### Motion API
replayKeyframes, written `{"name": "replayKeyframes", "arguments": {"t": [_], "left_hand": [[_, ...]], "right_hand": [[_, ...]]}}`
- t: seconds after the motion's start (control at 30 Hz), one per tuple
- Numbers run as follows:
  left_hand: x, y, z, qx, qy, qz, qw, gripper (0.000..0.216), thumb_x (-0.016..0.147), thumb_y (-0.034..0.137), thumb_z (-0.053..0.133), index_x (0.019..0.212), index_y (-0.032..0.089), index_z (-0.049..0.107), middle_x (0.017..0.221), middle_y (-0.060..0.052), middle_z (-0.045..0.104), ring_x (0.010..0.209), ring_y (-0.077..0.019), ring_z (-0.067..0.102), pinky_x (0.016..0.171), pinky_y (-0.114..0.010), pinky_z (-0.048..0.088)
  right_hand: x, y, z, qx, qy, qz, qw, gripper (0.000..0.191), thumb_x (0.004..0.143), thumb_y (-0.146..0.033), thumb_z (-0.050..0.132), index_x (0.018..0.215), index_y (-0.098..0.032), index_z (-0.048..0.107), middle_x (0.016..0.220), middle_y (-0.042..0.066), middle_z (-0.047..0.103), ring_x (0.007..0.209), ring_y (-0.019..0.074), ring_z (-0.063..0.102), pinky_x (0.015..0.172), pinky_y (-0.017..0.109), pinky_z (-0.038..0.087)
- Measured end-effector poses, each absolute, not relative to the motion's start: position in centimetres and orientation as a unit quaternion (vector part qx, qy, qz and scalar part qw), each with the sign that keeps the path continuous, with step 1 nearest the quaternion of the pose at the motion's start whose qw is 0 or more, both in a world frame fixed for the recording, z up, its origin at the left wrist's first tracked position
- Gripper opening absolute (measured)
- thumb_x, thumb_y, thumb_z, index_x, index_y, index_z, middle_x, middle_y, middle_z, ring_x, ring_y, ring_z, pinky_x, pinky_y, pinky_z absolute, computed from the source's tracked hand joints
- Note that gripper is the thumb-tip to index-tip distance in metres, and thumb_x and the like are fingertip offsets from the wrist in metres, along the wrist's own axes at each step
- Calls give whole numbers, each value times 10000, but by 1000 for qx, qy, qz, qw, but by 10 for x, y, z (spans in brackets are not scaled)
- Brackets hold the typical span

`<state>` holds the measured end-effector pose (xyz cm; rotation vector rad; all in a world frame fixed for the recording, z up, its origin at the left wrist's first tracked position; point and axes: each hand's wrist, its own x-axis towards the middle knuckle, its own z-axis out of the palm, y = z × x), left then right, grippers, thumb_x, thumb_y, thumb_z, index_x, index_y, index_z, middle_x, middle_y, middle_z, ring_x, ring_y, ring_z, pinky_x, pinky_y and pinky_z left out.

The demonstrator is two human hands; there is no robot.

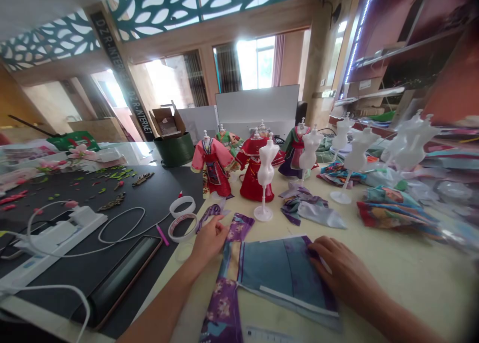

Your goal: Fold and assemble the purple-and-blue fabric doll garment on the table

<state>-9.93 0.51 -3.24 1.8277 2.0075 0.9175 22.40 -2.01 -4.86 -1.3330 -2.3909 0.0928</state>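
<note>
banner reads dz.r-internet 2 times; right hand on blue fabric

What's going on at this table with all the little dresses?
A person is handling fabric with bare hands. Their left hand sits against a strip of purple floral fabric, while their right hand lies flat on a blue and purple fabric panel. Just beyond, white miniature dress forms stand beside a red miniature gown.

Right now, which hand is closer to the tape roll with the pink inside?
Left. The left hand lies on the purple fabric, just right of the tape roll. The right hand is much farther right, on the blue cloth.
</note>
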Motion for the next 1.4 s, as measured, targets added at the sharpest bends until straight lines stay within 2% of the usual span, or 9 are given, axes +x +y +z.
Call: {"name": "replayKeyframes", "arguments": {"t": [0.27,0.43,0.53,0.67,0.83,0.93,1.07,1.23,1.4], "left_hand": [[-86,6,-42,667,664,318,118,390,742,137,482,1127,166,535,718,0,602,651,-161,583,655,-283,472],[-85,6,-41,680,650,337,45,424,765,162,479,1188,142,498,1004,-100,587,918,-233,560,836,-396,437],[-81,6,-37,738,596,313,41,267,784,193,505,1021,207,624,1073,-66,604,1021,-229,536,914,-393,397],[-79,6,-37,790,547,273,44,170,782,234,547,876,242,688,1005,-29,661,981,-230,568,901,-415,402],[-79,6,-36,792,544,276,18,336,858,261,446,1155,190,586,1229,-97,570,1167,-259,473,1002,-465,322],[-74,3,-34,827,507,234,53,418,879,338,435,1282,237,475,1338,-66,492,1279,-250,372,1056,-482,256],[-72,2,-31,848,479,201,103,428,869,415,453,1274,278,483,1339,-48,493,1285,-254,376,1070,-498,236],[-90,7,-25,785,539,297,72,450,903,392,381,1283,168,472,1365,-106,453,1268,-243,394,1054,-442,299],[-99,5,-25,743,565,356,49,333,871,345,458,1113,167,603,1150,-87,627,1106,-218,542,989,-377,391]], "right_hand": [[222,-16,-47,-487,-853,43,181,165,893,-255,418,836,-183,555,872,75,536,808,216,513,738,395,446],[220,-20,-45,-481,-849,30,217,172,897,-211,393,920,-185,562,931,84,537,854,215,512,776,395,440],[217,-22,-42,-462,-860,34,214,193,900,-211,390,948,-196,576,951,84,541,873,217,508,792,400,437],[214,-23,-40,-458,-868,53,186,181,888,-198,412,915,-200,591,947,81,547,873,218,508,794,407,441],[215,-23,-40,-454,-869,46,193,171,880,-199,425,921,-195,591,961,86,549,882,221,509,800,411,445],[215,-24,-41,-455,-868,38,198,169,872,-199,433,916,-201,596,946,83,554,861,215,518,784,401,456],[215,-24,-41,-455,-867,29,199,175,870,-203,439,920,-207,607,925,79,559,840,213,527,767,391,461],[216,-23,-41,-455,-872,31,179,202,889,-236,415,943,-181,601,942,99,551,862,230,516,783,416,447],[219,-20,-45,-447,-876,28,178,208,889,-257,418,958,-183,600,972,105,551,880,234,516,789,413,448]]}}
